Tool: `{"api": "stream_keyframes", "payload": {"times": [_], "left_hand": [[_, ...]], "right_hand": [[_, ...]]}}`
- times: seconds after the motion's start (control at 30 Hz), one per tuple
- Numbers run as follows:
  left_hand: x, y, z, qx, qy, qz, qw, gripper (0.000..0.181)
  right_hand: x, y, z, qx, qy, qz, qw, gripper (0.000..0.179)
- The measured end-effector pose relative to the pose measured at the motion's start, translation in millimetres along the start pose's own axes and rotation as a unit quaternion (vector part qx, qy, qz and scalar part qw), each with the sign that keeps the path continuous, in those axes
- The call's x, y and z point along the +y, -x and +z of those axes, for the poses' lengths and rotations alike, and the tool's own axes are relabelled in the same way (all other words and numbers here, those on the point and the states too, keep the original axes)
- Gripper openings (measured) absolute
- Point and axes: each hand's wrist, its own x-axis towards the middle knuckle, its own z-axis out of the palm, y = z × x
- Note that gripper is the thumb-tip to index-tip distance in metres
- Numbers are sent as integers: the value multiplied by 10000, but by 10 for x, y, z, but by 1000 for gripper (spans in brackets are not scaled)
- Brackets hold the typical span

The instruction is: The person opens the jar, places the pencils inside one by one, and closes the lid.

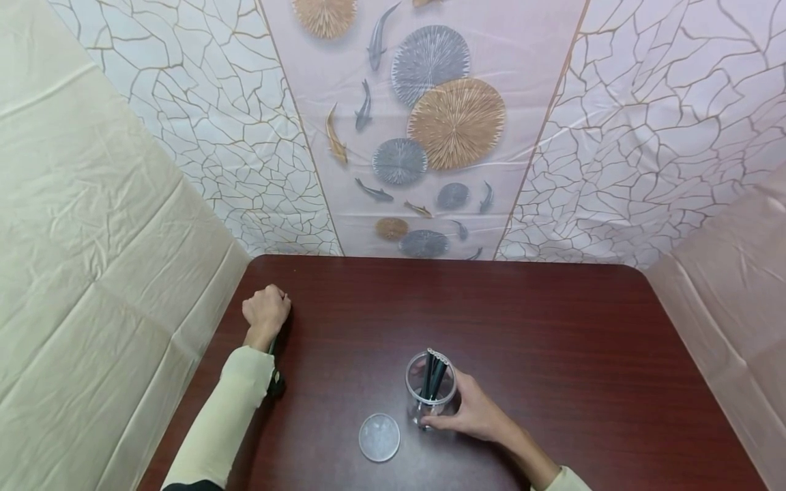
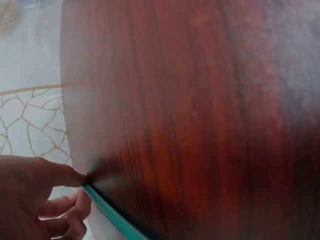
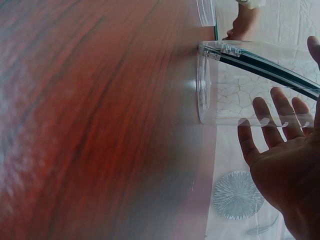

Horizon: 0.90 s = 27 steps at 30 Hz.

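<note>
My right hand (image 1: 475,412) holds a clear cylindrical jar (image 3: 235,102) from its right side, thumb in front and fingers round the back. Several slim dark green pencils (image 1: 433,378) lean together inside the jar, which looks upright with its base at the tabletop. Just left of the jar, a round clear lid (image 1: 379,438) lies flat. At the far left of the table, my left hand (image 1: 266,312) pinches the end of a thin green stick (image 2: 112,215) between thumb and fingers. The stick runs back toward the wrist; its exact kind is hard to tell.
A dark red-brown wooden table (image 1: 552,327) spans the view, its far edge against a patterned cloth backdrop (image 1: 245,102). Cream cloth (image 1: 92,273) hangs at the left side. A black device (image 1: 276,385) is strapped at my left wrist.
</note>
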Motion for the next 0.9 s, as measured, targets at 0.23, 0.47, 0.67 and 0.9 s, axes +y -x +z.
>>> {"api": "stream_keyframes", "payload": {"times": [0.23, 0.47, 0.67, 0.9], "left_hand": [[30, 8, 11, 193, 34, 124, 9997, 54], [107, -31, -46, 935, 535, 357, 9935, 16], [230, -76, -143, 1224, 870, 408, 9878, 16], [390, -78, -268, 1406, 1241, 529, 9808, 15]], "right_hand": [[1, -3, 7, 45, 67, -74, 9999, 82], [7, -2, 5, 50, 57, -67, 9999, 82], [-3, -4, -6, 35, 42, 66, 10000, 81], [-9, -8, -4, 35, 68, -9, 10000, 80]]}}
